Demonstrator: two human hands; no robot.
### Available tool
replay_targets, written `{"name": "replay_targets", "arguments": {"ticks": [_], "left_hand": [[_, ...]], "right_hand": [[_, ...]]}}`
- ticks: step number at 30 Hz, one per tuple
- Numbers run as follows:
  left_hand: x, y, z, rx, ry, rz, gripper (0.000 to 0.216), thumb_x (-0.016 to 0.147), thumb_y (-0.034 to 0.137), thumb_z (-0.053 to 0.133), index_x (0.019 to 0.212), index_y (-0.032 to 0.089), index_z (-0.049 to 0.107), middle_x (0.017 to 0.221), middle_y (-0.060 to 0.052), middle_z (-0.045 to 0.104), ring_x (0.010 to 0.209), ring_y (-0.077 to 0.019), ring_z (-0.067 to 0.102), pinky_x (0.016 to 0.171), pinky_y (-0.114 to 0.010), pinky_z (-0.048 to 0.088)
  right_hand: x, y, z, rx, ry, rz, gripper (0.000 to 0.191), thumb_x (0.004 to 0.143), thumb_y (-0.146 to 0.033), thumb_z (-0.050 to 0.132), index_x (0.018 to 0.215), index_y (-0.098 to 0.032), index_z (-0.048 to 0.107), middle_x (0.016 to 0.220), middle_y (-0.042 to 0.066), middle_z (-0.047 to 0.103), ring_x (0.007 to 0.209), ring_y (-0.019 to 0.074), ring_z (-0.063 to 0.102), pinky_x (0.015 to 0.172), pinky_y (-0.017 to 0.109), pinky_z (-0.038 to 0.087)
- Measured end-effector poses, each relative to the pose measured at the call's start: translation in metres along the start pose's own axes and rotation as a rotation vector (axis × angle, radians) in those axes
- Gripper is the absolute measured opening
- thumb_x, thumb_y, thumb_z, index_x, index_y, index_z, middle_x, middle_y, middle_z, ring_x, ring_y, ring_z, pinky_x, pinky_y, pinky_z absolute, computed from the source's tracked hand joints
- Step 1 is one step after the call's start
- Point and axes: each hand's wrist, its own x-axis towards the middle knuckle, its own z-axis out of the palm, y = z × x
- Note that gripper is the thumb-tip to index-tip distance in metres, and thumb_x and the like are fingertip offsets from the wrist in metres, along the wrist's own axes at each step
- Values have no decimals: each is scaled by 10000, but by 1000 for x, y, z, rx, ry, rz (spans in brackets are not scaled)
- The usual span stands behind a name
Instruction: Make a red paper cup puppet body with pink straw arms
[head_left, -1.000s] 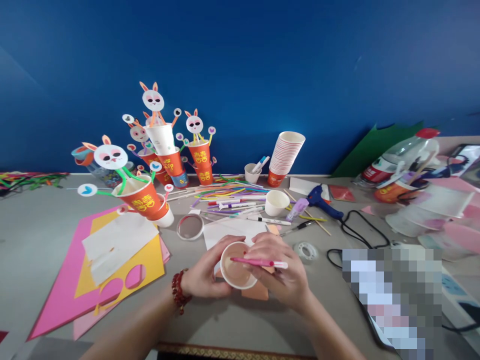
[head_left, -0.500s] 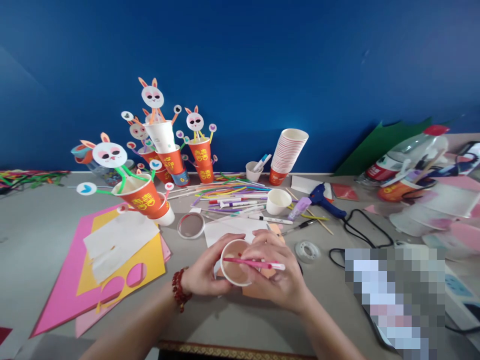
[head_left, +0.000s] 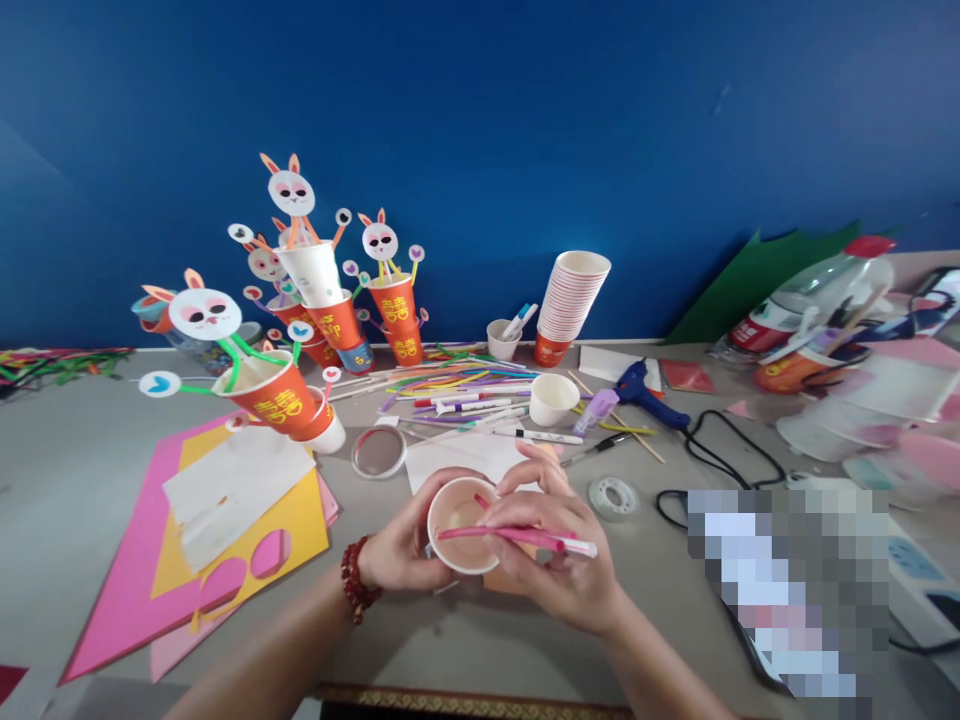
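My left hand (head_left: 409, 545) is wrapped round the side of a paper cup (head_left: 444, 500), whose mouth tilts up toward me. Pink pipe cleaners (head_left: 529, 538), with a white end at the right, lie across the cup's mouth. My right hand (head_left: 559, 540) pinches them between thumb and fingers at the rim, its upper fingers raised. A short pink piece also shows inside the cup near the right fingertips. White and orange paper lies under the hands. A roll of clear tape (head_left: 613, 497) is just right of my right hand.
Rabbit figures on red cups (head_left: 274, 395) stand at the left. Behind are stacked paper cups (head_left: 574, 300), markers and pipe cleaners. A blue glue gun (head_left: 645, 395) with a black cord, a plastic bottle (head_left: 795, 310) and a power strip (head_left: 919, 570) are right; coloured paper (head_left: 142, 560) is left.
The pink pipe cleaners have shifted slightly right and down with my right hand, and their ends now spread apart. The cup has moved slightly left in the view.
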Motion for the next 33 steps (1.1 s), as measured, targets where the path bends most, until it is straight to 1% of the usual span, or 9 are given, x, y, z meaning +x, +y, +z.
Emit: {"name": "replay_targets", "arguments": {"ticks": [7,10,13,17,21,27,31,33], "left_hand": [[-1,-1,1,37,-6,5,699,749,265,726,1375,213,417,1325,-150,521,1221,-331,525,1028,-466,440],[0,-1,2,37,8,11,699,750,261,734,1370,217,413,1321,-148,524,1217,-329,529,1027,-461,444],[0,-2,2,35,25,15,717,736,242,748,1367,232,409,1313,-139,524,1202,-318,538,1014,-452,456],[-1,-4,1,56,16,7,735,724,208,743,1372,232,397,1306,-138,522,1186,-310,547,999,-445,464],[-1,-4,1,80,15,-5,735,716,224,744,1367,213,403,1320,-152,511,1205,-327,531,1019,-461,448],[-1,-2,2,84,13,-14,730,719,247,746,1366,214,409,1312,-154,515,1201,-315,533,1013,-461,453],[-1,-2,3,91,32,-30,721,725,254,755,1356,212,407,1313,-158,515,1189,-310,543,998,-458,462],[-2,-3,3,86,35,-33,734,721,251,761,1360,213,401,1314,-156,514,1186,-311,547,988,-451,471]], "right_hand": [[-4,2,2,28,60,20,210,781,-108,677,929,-257,673,821,11,727,844,221,663,1087,555,368],[-3,2,1,40,51,26,206,773,-97,682,907,-253,667,793,2,723,831,213,661,1088,555,370],[-1,-1,1,43,46,4,221,750,-71,665,870,-256,657,738,-21,725,810,206,654,1087,560,369],[0,-4,1,26,37,-33,228,751,-67,653,867,-263,659,724,-33,735,801,205,653,1076,556,380],[-1,-1,1,10,36,-5,210,775,-82,652,884,-261,667,760,-19,740,803,209,656,1064,548,397],[-4,3,5,28,68,33,211,783,-96,674,910,-264,673,799,-3,735,826,217,666,1054,544,411],[-5,2,6,61,50,31,195,791,-111,686,914,-260,664,814,-1,739,853,213,668,1063,548,403],[-4,3,5,79,36,54,178,798,-109,681,891,-260,660,810,-6,737,862,206,665,1076,543,391]]}}
